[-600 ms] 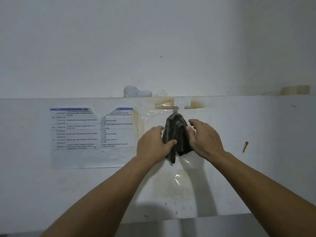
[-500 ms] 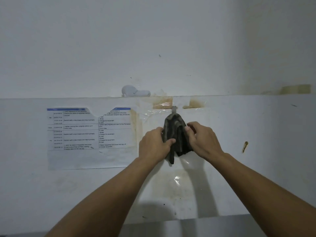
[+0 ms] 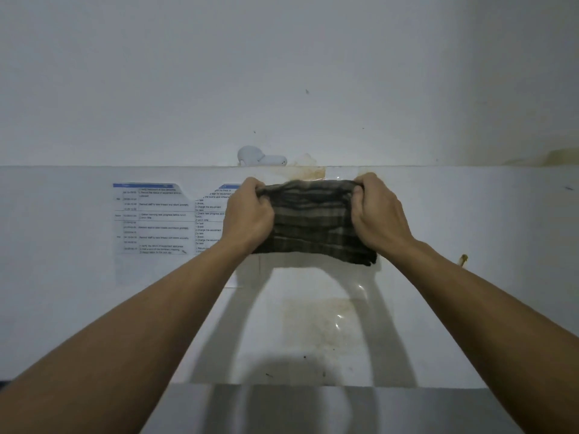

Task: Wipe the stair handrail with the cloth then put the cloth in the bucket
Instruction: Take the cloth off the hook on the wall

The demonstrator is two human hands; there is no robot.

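A dark checked cloth (image 3: 313,220) is stretched flat between both hands in front of the white wall. My left hand (image 3: 249,216) grips its upper left corner in a closed fist. My right hand (image 3: 377,211) grips the upper right corner the same way. The cloth hangs down from the two fists to about wrist level. The hook it hung on is hidden behind it. No stair handrail and no bucket are in view.
A white wall panel (image 3: 470,245) faces me, with a printed schedule sheet (image 3: 156,219) taped at the left. A small white device (image 3: 260,158) sits on the panel's top ledge. Brown stains and clear tape (image 3: 316,327) mark the wall below the cloth. A rusty screw (image 3: 463,259) sticks out at right.
The cloth hung bunched from a hook with both hands closing on it. Now both hands hold it by the top corners, pulled apart and spread wide, covering the hook.
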